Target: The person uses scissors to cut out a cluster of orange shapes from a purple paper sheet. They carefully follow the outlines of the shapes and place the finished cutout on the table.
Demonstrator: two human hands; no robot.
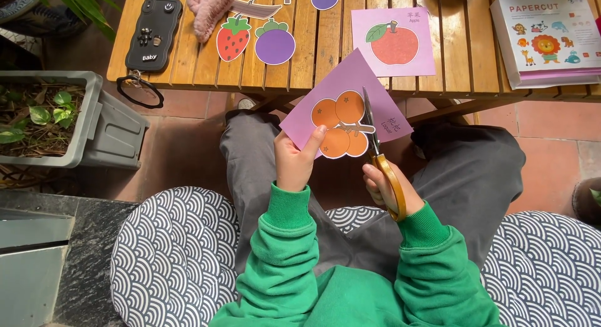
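Observation:
My left hand (295, 159) pinches the lower edge of a purple paper card (341, 83) printed with orange fruits on a stem, holding it up over my lap. My right hand (387, 188) grips yellow-handled scissors (377, 153); their blades lie across the card just right of the orange fruits, pointing away from me. Both arms wear green sleeves. Grey trousers show below the card.
A wooden slatted table (463, 57) holds a pink apple card (393, 42), cut-out strawberry (233, 37) and purple fruit (274, 44), a black phone case (154, 32), a pink hair claw (210, 10) and a papercut book (546, 39). Grey planter (87, 123) at left; patterned cushions (178, 252) beneath me.

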